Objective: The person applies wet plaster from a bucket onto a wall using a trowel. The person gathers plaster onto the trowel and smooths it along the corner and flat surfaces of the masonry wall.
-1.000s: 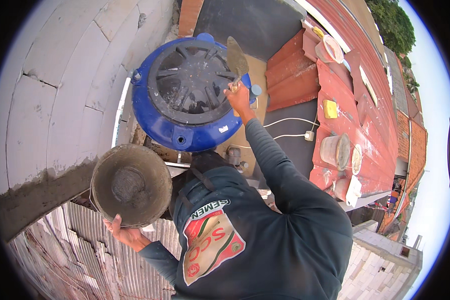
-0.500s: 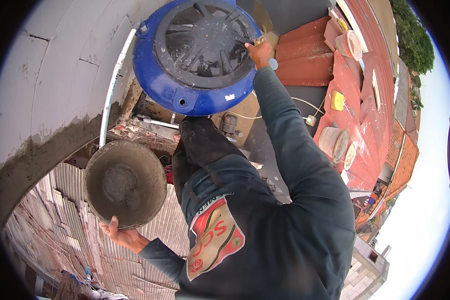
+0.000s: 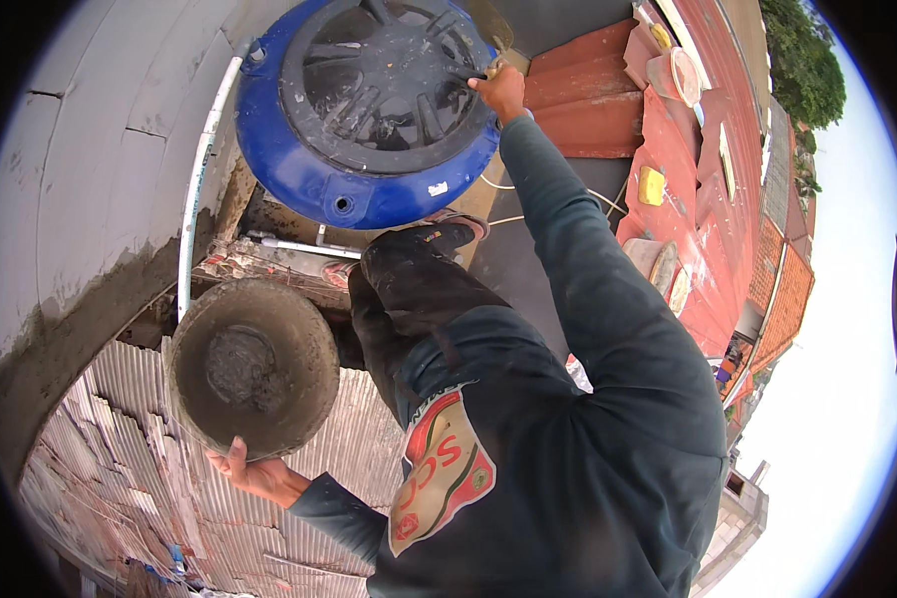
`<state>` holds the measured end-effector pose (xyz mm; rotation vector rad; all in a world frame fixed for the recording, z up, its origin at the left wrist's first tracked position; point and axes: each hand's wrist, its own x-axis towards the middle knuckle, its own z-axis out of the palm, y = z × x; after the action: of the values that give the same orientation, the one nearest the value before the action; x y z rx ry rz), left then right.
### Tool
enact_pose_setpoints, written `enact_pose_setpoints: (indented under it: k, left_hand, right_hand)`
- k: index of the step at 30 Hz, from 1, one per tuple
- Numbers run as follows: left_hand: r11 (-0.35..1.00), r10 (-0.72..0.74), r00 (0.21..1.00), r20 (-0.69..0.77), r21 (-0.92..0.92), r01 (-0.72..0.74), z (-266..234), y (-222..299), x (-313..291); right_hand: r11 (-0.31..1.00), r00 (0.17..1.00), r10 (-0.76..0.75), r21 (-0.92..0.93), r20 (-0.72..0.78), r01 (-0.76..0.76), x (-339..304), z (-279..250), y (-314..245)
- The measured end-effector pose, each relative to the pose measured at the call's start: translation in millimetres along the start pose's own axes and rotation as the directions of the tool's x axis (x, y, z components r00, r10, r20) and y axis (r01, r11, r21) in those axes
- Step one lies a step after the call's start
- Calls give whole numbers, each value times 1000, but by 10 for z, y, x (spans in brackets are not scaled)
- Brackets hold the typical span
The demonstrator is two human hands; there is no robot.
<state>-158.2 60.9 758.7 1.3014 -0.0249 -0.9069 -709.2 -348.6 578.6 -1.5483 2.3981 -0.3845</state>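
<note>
Below the grey wall at the left, my left hand (image 3: 259,476) grips the near rim of a round mortar bowl (image 3: 314,339). The bowl is tipped so its inside shows, with wet grey mortar (image 3: 241,369) at its bottom. My right hand (image 3: 503,93) reaches far forward, closed on a trowel; its dark handle sticks out past the fingers and its brownish blade (image 3: 490,20) points away. That hand is over the right edge of the blue water tank (image 3: 389,194) with a black ribbed lid (image 3: 354,130); contact with the tank is unclear.
A white pipe (image 3: 197,184) stands along the grey block wall (image 3: 90,179). Corrugated roofing (image 3: 130,429) lies below at the left. On the red metal roof (image 3: 708,269) at the right are a yellow sponge (image 3: 651,186) and plastic tubs (image 3: 674,77). My feet (image 3: 458,221) straddle a gap beside the tank.
The view has shifted a little, so the tank and roof sit further left. One foot has stepped forward to the tank's near right side. Both hands keep their holds.
</note>
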Motion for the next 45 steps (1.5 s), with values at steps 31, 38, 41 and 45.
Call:
enact_pose_setpoints:
  k: [31, 38, 41, 45]
  left_hand:
    - [880, 406, 871, -276, -139, -454, 1832, -2427, -1867]
    - [887, 338, 876, -344, -195, -419, 2681, -2687, -2292]
    - [891, 299, 926, -232, -281, -358, 3022, -2747, -2349]
    - [902, 190, 972, -141, -366, -229, 3184, -2803, -2286]
  right_hand:
    - [783, 873, -410, 592, 264, 189, 1510, -60, 755]
    - [681, 768, -495, 730, 408, 51, 1674, -46, 1242]
    - [666, 798, -417, 744, 435, -58, 1918, -118, 1666]
    - [703, 859, -237, 690, 454, -171, 2403, -206, 2512]
